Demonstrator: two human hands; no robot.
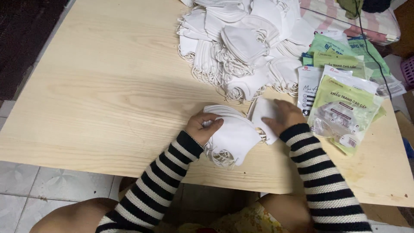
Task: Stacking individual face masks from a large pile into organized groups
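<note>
Left hand (202,127) is curled over the near end of a small stack of white face masks (230,138), thumb and fingers pinching the top edges so the bundle lies fanned under and to the right of the palm, its ear loops spilling toward the table's near edge. To do this well, that grip should stay firm at the fold so the layers do not slide apart, I'd judge. Just right of the stack, the right hand (282,116) lies flat with fingers closed on a single white mask (264,113), pressing it to the wooden table (108,95). Laying that one squarely on the stack, edges matched and loops on the same side, looks like the careful way; a skewed one would likely tip the pile. Beyond both hands, farther up the table, lies a big loose heap of masks (241,43). Right of the right hand lie green and white printed packets (343,108), some overlapping, near enough to reach.
</note>
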